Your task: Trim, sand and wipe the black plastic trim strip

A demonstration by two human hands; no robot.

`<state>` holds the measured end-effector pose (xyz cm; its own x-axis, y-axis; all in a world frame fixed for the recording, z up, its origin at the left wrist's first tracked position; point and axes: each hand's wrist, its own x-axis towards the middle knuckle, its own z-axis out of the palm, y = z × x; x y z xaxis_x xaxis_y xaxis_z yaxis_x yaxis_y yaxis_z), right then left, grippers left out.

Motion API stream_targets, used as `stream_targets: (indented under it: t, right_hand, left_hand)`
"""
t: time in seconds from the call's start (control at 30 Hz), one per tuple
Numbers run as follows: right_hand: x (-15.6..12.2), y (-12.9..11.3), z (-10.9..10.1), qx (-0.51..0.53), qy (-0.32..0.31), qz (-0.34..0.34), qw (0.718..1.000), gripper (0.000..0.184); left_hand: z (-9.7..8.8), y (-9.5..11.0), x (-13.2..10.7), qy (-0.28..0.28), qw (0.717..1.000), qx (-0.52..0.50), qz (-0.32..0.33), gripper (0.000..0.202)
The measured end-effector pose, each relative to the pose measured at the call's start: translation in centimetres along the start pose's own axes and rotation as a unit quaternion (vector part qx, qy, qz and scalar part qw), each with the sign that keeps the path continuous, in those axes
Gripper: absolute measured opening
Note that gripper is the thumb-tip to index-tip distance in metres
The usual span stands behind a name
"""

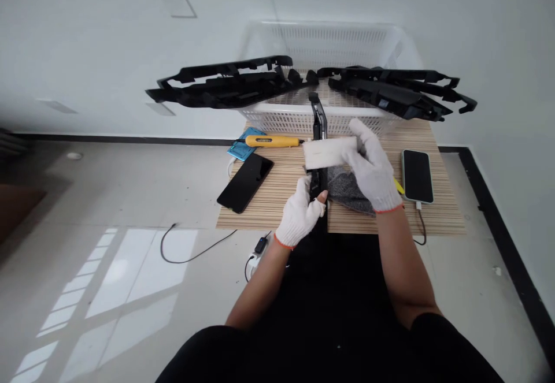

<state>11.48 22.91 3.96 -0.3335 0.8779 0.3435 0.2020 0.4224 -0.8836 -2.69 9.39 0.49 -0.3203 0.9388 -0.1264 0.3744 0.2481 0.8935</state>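
White knit gloves with orange cuffs cover both hands. My left hand point(300, 215) is closed around the lower part of a long black plastic trim piece point(319, 118), its bare thumb tip showing through the glove. The piece points away from me, its far end near the basket. Between the fingers and thumb of my right hand point(372, 166) is a flat white rectangular pad point(327, 152), held across the trim piece. Whether the pad touches it, I cannot tell. A dark grey cloth point(351, 191) lies on the table below the right hand.
A white plastic basket point(286, 116) stands at the back, with several black plastic parts point(225, 85) across its rim. On the striped table point(277, 209) lie a yellow-handled tool point(272, 141), a blue packet point(243, 149), a black phone point(245, 182) and a second phone point(417, 175) on a cable.
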Motion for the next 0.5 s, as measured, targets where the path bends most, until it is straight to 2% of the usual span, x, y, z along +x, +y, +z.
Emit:
stream_targets:
  t: [0.07, 0.1, 0.2, 0.23, 0.3, 0.33, 0.43, 0.47, 0.5]
  right_hand:
    - [1.0, 0.2, 1.1, -0.016, 0.056, 0.010, 0.998, 0.052]
    - [1.4, 0.3, 1.5, -0.017, 0.061, 0.020, 0.998, 0.049]
    - [2.1, 0.5, 2.3, -0.018, 0.010, 0.032, 0.999, 0.041]
    - [2.2, 0.4, 2.4, -0.012, 0.020, 0.034, 0.999, 0.040]
    - [2.4, 0.2, 2.5, 0.002, 0.088, 0.041, 0.995, 0.040]
    - [2.5, 0.1, 2.5, 0.007, 0.103, 0.040, 0.994, 0.041]
    - [2.5, -0.3, 2.4, -0.002, 0.034, 0.019, 0.999, 0.038]
    - [2.4, -0.4, 2.4, -0.009, 0.033, 0.016, 0.999, 0.038]
    - [2.3, -0.4, 2.4, -0.016, 0.056, 0.017, 0.998, 0.037]
  left_hand:
    - [0.5, 0.4, -0.1, 0.012, 0.998, 0.057, -0.009, 0.043]
    - [0.7, 0.5, -0.1, 0.019, 0.996, 0.090, -0.017, 0.046]
    - [1.0, 0.8, -0.2, 0.034, 0.985, 0.164, -0.042, 0.051]
    - [1.1, 0.8, -0.3, 0.033, 0.983, 0.176, -0.047, 0.051]
    - [1.1, 0.9, -0.3, 0.027, 0.981, 0.187, -0.047, 0.049]
    - [1.0, 0.9, -0.3, 0.025, 0.980, 0.191, -0.047, 0.048]
    - [0.9, 1.2, -0.4, 0.025, 0.977, 0.204, -0.053, 0.048]
    - [0.9, 1.3, -0.4, 0.024, 0.976, 0.209, -0.057, 0.049]
    - [0.9, 1.4, -0.4, 0.022, 0.975, 0.213, -0.060, 0.050]
